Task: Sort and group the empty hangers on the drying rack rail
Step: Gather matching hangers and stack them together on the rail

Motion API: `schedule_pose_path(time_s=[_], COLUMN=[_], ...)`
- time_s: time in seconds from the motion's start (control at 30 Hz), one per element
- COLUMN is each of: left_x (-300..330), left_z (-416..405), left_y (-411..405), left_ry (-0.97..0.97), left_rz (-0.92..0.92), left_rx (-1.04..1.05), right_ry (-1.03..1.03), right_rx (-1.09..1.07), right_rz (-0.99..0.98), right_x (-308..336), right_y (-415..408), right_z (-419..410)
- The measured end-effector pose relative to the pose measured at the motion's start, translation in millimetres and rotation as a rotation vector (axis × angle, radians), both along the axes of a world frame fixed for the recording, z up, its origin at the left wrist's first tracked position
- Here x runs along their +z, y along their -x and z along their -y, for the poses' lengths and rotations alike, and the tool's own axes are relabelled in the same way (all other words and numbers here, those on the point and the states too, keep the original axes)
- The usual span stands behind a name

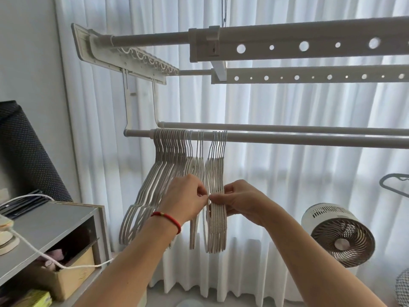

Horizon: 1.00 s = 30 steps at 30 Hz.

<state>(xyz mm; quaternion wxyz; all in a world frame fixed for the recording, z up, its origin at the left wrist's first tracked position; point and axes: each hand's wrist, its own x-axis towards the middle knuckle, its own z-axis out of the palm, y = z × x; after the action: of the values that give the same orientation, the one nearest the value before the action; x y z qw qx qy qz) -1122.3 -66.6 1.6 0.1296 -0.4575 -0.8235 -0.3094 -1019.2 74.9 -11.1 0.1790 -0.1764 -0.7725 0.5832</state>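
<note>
Several empty white hangers hang from the lower front rail [287,138] of the drying rack. A large fanned bunch [155,185] sits at the rail's left end, a small bunch [197,165] hangs beside it, and a tight bunch [218,227] hangs to the right. My left hand [186,198], with a red bracelet on its wrist, pinches hanger wires between the small and the tight bunch. My right hand [241,200] grips the tight bunch from the right, thumb in front and fingers behind. Thumbs and fingertips of both hands nearly meet.
A second lower rail [287,127] runs just behind, with perforated upper bars [309,46] overhead. A grey shelf [55,222] with boxes and a white cord stands at the left. A white fan [340,235] sits at the right before the curtain. A grey hanger [394,182] shows at the right edge.
</note>
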Motion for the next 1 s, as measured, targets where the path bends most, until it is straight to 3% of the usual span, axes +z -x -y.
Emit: schedule_pose_path(time_s=[0.27, 0.37, 0.47, 0.53, 0.6, 0.67, 0.83, 1.0], left_x=[70.5, 104.5, 121.6, 124.3, 124.5, 124.3, 119.7, 114.5], left_z=[-29.6, -53.4, -77.8, -89.0, -92.9, -94.0, -92.8, -102.1], left_y=[33.1, 50.2, 65.7, 75.2, 82.2, 88.0, 91.9, 84.3], left_ry=[-0.285, -0.090, 0.192, 0.265, 0.260, 0.246, 0.137, 0.099], left_rz=[-0.282, -0.354, -0.397, -0.332, -0.292, -0.280, -0.221, -0.167], left_rx=[-0.127, -0.200, -0.186, -0.217, -0.264, -0.299, -0.291, -0.277], right_ry=[-0.272, -0.513, -0.940, -1.224, -1.355, -1.388, -1.273, -1.236], right_rx=[-0.024, -0.065, -0.166, -0.340, -0.462, -0.457, -0.281, -0.255], right_rz=[0.172, 0.263, 0.340, 0.225, -0.059, -0.258, 0.019, -0.018], right_x=[2.8, 4.9, 16.7, 34.8, 61.5, 88.7, 120.6, 117.9], right_y=[7.2, 7.5, 2.8, -0.4, -3.4, -1.7, 19.9, 31.2], right_z=[-6.7, -11.3, -20.1, -30.4, -40.1, -55.1, -82.0, -94.8])
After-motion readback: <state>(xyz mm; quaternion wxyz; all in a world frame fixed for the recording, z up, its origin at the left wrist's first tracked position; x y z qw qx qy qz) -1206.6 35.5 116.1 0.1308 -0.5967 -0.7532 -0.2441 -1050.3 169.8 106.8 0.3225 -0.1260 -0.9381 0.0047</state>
